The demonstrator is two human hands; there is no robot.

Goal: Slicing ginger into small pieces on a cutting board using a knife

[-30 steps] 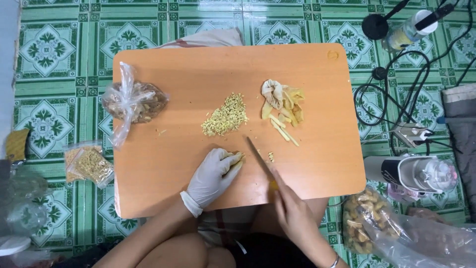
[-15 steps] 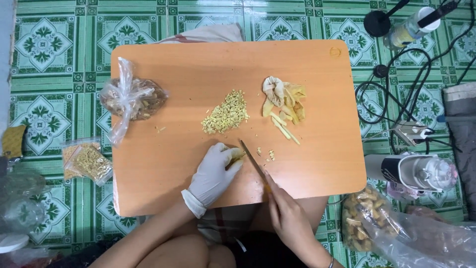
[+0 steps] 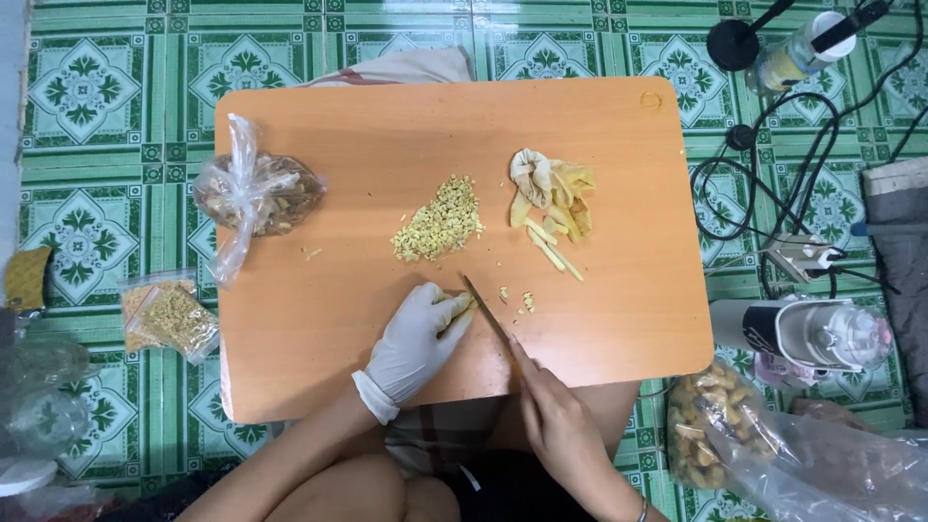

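On the orange desk [image 3: 619, 319], seen from the head camera, the gloved left hand [image 3: 418, 338] presses its curled fingers together on a small pale piece [image 3: 462, 304] near the front edge. The bare right hand [image 3: 559, 425] is clamped around the handle of a knife [image 3: 486, 309], whose blade runs diagonally up and leftward, its tip just beside the left fingertips. The piece lies directly left of the blade, nearer the left hand. A minced heap [image 3: 440, 220] and uncut strips [image 3: 551, 208] sit further back; a plastic bag [image 3: 253, 196] lies at the desk's left side.
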